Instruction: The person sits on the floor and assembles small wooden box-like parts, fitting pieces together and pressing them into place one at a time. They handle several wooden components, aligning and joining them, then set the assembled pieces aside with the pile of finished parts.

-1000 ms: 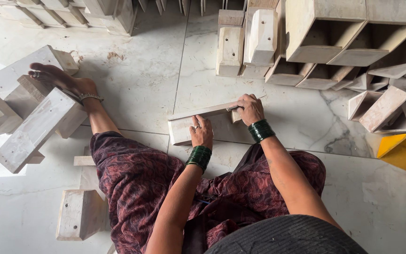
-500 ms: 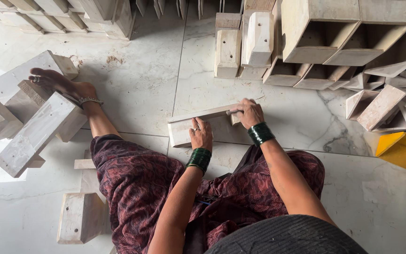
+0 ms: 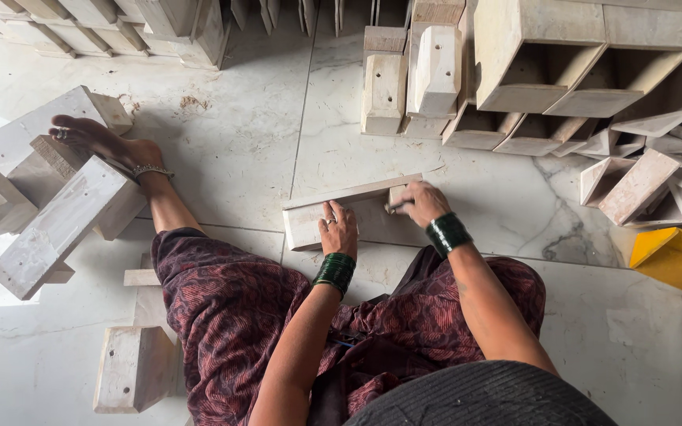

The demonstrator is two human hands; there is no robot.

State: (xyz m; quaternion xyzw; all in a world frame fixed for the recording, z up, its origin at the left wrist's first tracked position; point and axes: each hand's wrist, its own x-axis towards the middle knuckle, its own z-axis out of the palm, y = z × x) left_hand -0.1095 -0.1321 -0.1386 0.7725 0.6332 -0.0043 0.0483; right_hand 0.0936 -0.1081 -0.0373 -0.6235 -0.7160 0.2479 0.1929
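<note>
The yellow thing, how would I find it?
Look along the marble floor to the right edge, below the piled wooden boxes. The yellow tray lies there, tilted. It is the only brightly coloured thing among pale wood.
</note>
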